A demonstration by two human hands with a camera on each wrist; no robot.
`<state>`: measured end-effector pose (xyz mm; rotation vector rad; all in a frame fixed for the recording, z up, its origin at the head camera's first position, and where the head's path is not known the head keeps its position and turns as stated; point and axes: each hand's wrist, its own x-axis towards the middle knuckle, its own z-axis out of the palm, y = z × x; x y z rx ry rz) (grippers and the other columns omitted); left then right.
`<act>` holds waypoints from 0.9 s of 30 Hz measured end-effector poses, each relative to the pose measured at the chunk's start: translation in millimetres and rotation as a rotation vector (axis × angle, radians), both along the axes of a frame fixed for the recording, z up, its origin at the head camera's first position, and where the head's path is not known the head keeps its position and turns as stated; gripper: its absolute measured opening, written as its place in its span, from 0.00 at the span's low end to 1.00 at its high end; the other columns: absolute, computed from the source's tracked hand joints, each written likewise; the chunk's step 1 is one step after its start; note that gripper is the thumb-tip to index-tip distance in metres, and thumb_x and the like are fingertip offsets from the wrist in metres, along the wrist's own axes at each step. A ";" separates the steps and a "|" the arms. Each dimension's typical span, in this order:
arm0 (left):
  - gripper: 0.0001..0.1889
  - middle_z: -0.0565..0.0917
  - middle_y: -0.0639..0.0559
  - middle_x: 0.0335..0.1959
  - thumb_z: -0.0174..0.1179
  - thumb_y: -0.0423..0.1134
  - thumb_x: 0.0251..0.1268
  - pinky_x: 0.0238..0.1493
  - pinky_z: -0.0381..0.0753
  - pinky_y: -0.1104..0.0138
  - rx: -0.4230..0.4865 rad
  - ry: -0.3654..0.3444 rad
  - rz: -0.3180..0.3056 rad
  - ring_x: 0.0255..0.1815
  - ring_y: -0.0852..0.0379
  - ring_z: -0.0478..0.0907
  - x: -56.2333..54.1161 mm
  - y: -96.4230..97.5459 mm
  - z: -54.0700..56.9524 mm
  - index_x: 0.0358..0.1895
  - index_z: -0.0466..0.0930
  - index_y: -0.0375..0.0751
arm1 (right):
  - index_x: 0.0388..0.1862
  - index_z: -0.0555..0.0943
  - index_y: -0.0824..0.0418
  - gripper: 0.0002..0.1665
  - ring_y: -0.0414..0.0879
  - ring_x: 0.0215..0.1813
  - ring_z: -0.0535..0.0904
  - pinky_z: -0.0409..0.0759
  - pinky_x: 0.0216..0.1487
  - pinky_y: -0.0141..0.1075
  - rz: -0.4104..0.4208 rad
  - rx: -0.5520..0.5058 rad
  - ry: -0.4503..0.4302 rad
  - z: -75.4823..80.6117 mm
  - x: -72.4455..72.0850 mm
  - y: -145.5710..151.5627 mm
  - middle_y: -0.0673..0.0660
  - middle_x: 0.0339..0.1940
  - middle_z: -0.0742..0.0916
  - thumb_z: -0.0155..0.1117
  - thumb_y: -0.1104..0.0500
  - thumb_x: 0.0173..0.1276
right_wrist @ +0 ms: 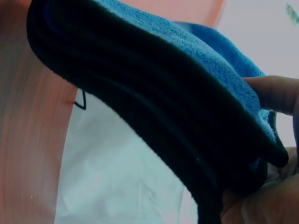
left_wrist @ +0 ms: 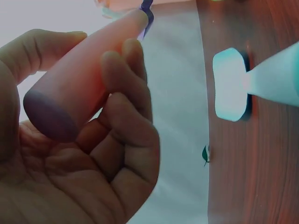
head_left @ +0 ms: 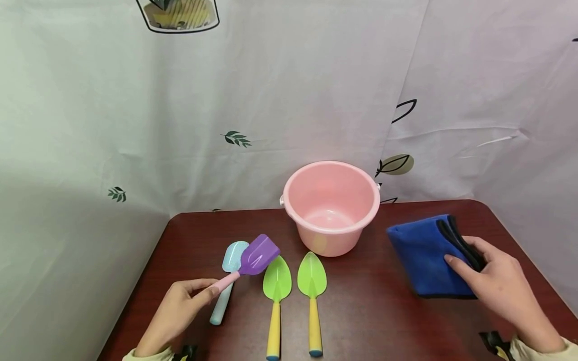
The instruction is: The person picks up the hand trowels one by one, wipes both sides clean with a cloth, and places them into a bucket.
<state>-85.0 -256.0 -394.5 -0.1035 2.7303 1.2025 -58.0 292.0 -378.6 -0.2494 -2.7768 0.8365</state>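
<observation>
My left hand [head_left: 178, 308] pinches the pink handle of a small toy shovel with a purple blade [head_left: 258, 254]. In the left wrist view thumb and fingers wrap the pink handle [left_wrist: 77, 74]. The purple blade overlaps a light blue toy shovel [head_left: 221, 305] on the table in the head view. Over at the right, my right hand [head_left: 498, 281] grips a folded blue towel [head_left: 426, 255] with black edging by its right side, thumb on top. The right wrist view shows the towel's dark folded edges [right_wrist: 131, 88] close up.
A pink bucket [head_left: 331, 243] stands at the back middle of the dark red table [head_left: 375, 321]. Two green trowels with yellow handles lie in front of it, a left trowel [head_left: 277, 281] and a right trowel [head_left: 311, 277]. A patterned white cloth [head_left: 289, 90] hangs behind.
</observation>
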 end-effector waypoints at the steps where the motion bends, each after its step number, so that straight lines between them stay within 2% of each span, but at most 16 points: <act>1: 0.11 0.89 0.54 0.42 0.64 0.41 0.68 0.38 0.79 0.67 -0.002 0.005 -0.004 0.39 0.57 0.79 0.3 1.6 -0.3 0.48 0.90 0.42 | 0.61 0.76 0.67 0.29 0.42 0.20 0.70 0.65 0.19 0.34 0.008 -0.002 0.003 -0.1 1.0 -1.7 0.55 0.25 0.82 0.68 0.50 0.70; 5: 0.10 0.88 0.56 0.38 0.63 0.37 0.66 0.36 0.77 0.67 0.021 0.017 -0.004 0.34 0.56 0.78 0.9 7.0 -1.5 0.46 0.90 0.44 | 0.60 0.76 0.65 0.27 0.41 0.19 0.69 0.65 0.18 0.34 0.041 -0.008 0.012 -0.5 4.8 -8.0 0.54 0.25 0.82 0.69 0.51 0.70; 7: 0.10 0.86 0.56 0.30 0.63 0.37 0.66 0.32 0.75 0.68 0.032 0.015 -0.004 0.28 0.58 0.74 0.9 9.1 -2.0 0.46 0.90 0.45 | 0.60 0.76 0.64 0.26 0.41 0.18 0.69 0.65 0.18 0.34 0.062 -0.020 0.014 -0.4 6.9 -10.6 0.55 0.27 0.83 0.69 0.52 0.70; 9: 0.10 0.77 0.57 0.20 0.64 0.38 0.66 0.27 0.70 0.69 0.045 0.014 -0.007 0.22 0.60 0.67 0.7 11.0 -2.1 0.46 0.91 0.47 | 0.60 0.76 0.63 0.25 0.40 0.18 0.69 0.65 0.18 0.34 0.085 -0.035 0.018 -0.1 8.9 -13.0 0.56 0.29 0.84 0.69 0.54 0.69; 13: 0.08 0.62 0.57 0.14 0.66 0.41 0.66 0.23 0.67 0.69 0.091 0.024 -0.024 0.16 0.63 0.58 0.1 14.6 -2.3 0.45 0.91 0.52 | 0.60 0.76 0.62 0.24 0.39 0.17 0.70 0.67 0.18 0.34 0.140 -0.065 0.031 1.2 10.8 -18.2 0.56 0.32 0.86 0.70 0.57 0.69; 17: 0.07 0.70 0.57 0.17 0.68 0.41 0.65 0.29 0.72 0.69 0.117 0.038 -0.060 0.19 0.63 0.63 -0.2 19.9 -2.8 0.44 0.91 0.54 | 0.60 0.77 0.61 0.23 0.37 0.16 0.71 0.67 0.17 0.34 0.178 -0.073 0.053 2.4 12.3 -24.2 0.57 0.33 0.86 0.70 0.59 0.68; 21: 0.06 0.83 0.59 0.28 0.70 0.45 0.63 0.34 0.75 0.69 0.113 0.058 -0.102 0.27 0.62 0.72 -1.9 27.4 -4.1 0.42 0.91 0.55 | 0.57 0.79 0.60 0.23 0.33 0.23 0.76 0.71 0.21 0.32 0.201 -0.045 0.111 3.2 13.5 -29.6 0.58 0.37 0.87 0.73 0.61 0.64; 25: 0.07 0.87 0.59 0.33 0.71 0.49 0.61 0.35 0.77 0.68 0.123 0.070 -0.146 0.33 0.59 0.76 -4.5 36.9 -5.7 0.40 0.91 0.57 | 0.55 0.81 0.58 0.24 0.30 0.30 0.78 0.74 0.26 0.29 0.213 -0.024 0.172 4.0 15.6 -35.4 0.56 0.37 0.88 0.76 0.63 0.60; 27: 0.08 0.87 0.56 0.30 0.71 0.51 0.61 0.33 0.76 0.68 0.138 0.057 -0.164 0.31 0.58 0.76 -5.8 42.3 -6.5 0.40 0.91 0.57 | 0.54 0.81 0.58 0.24 0.30 0.30 0.77 0.73 0.27 0.26 0.220 -0.024 0.206 4.6 17.4 -38.8 0.56 0.37 0.88 0.77 0.64 0.58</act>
